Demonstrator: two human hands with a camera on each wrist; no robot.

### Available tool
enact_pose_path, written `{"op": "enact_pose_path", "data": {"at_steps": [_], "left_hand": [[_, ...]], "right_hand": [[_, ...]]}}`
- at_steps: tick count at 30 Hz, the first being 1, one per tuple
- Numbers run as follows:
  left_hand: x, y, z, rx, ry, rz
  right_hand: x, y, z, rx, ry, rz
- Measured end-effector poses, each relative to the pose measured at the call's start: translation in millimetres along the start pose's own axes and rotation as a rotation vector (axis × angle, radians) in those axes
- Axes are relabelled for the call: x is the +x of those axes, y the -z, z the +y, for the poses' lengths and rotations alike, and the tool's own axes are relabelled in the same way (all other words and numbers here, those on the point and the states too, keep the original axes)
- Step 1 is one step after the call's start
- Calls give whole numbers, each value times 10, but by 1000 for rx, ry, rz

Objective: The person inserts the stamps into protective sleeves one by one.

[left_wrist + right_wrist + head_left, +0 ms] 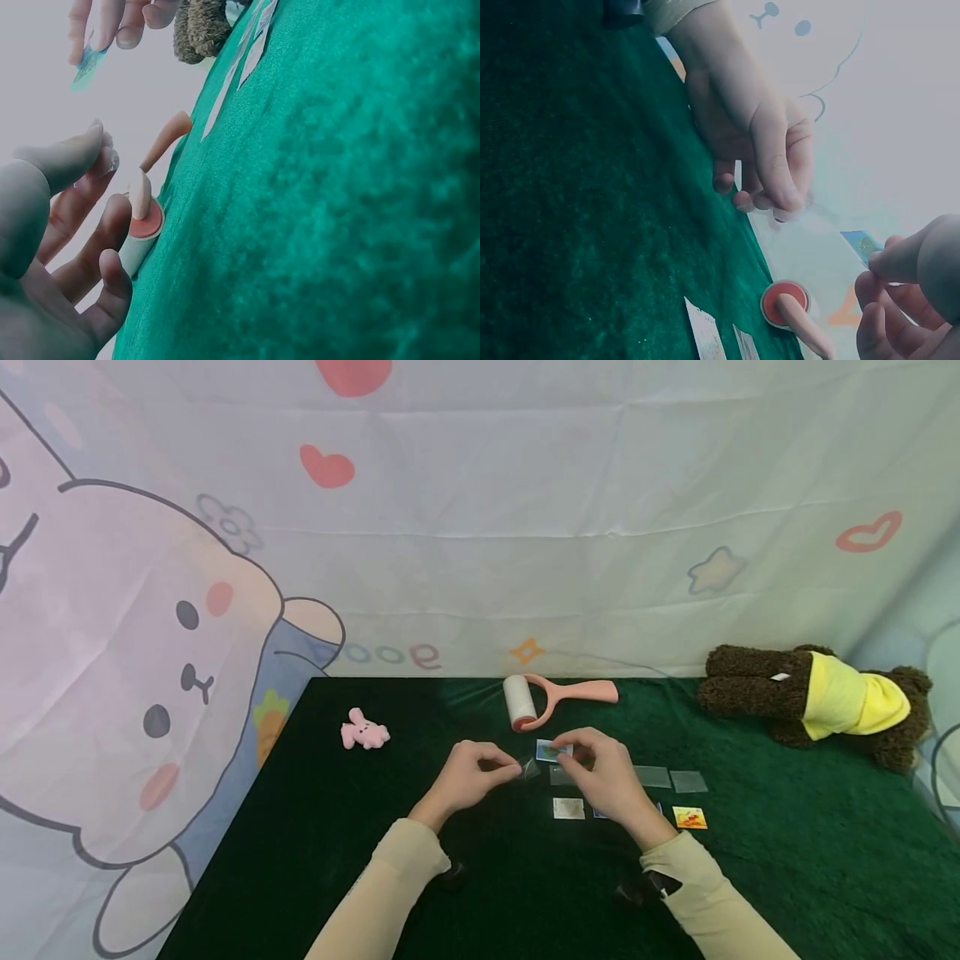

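My left hand [468,774] pinches a small clear plastic sleeve [529,769] between thumb and forefinger, above the dark green cloth. To its right, my right hand [606,777] pinches a small blue picture card [551,750] by its right edge. In the right wrist view the card [861,246] and the left hand [761,154] are apart. Below and behind the right hand, clear sleeves [688,782] lie in a row. Nearer to me is a row of small cards, with a pale card [568,808] at the left and a yellow card [689,817] at the right; the right hand partly covers this row.
A pink-handled lint roller [573,692] lies at the table's back edge. A small pink plush toy [364,730] sits at the back left. On the right lies a brown teddy bear [843,697] in a yellow top. A printed curtain [525,527] hangs behind.
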State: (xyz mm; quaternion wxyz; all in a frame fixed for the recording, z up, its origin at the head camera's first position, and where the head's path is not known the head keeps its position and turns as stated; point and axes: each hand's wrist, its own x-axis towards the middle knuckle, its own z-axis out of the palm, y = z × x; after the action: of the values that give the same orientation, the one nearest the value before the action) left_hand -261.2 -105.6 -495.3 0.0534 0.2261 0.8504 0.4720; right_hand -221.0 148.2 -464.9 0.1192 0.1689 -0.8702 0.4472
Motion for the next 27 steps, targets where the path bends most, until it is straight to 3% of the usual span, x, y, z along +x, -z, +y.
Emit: {"op": "enact_pose_path", "data": {"at_steps": [12,27], "left_hand": [[-12,-5,8,48,30,24],[-2,3,20,70,2,20]], "right_hand": [[7,-7,-12,-16,29,5],[10,-28,6,-17,53,2]]}}
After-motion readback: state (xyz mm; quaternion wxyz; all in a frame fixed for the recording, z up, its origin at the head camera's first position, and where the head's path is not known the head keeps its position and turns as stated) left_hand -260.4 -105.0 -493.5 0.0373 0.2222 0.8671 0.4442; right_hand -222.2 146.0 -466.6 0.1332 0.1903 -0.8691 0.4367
